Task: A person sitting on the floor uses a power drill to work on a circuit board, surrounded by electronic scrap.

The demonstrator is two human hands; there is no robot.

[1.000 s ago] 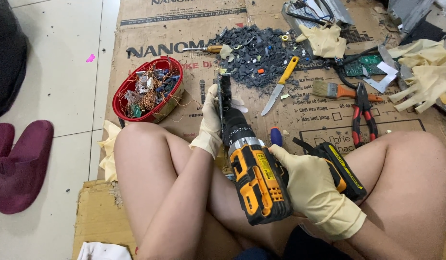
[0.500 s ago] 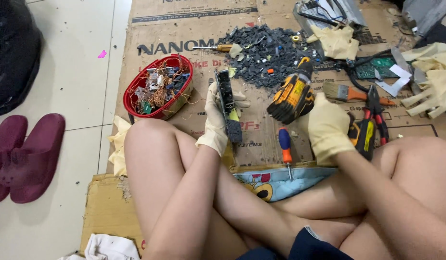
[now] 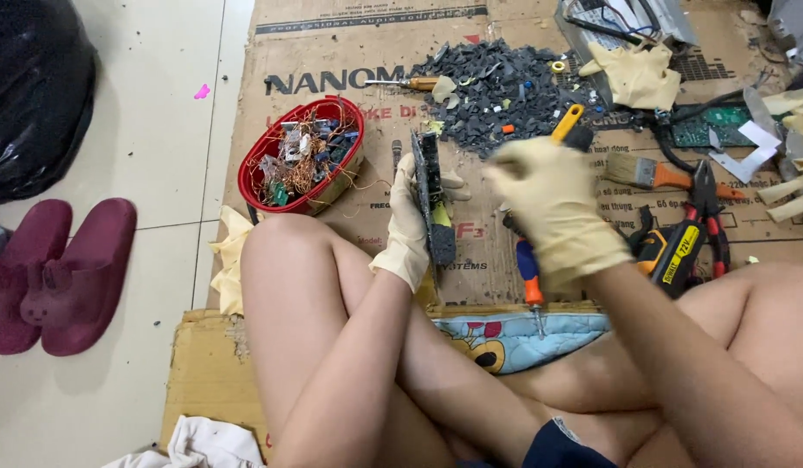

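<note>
Left hand clamped on the circuit board, held edge-up over the cardboard. Right hand blurred, grip unclear; keep the board steady.

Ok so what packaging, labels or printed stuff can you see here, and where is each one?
Flattened brown cardboard box: spread under the tools, large black print.
Yellow-and-black label: on the cordless drill at right, small rectangle.
Cartoon-print blue cloth: beneath the crossed legs.
Dark circuit board: upright in the gloved left hand, no label visible.
</note>
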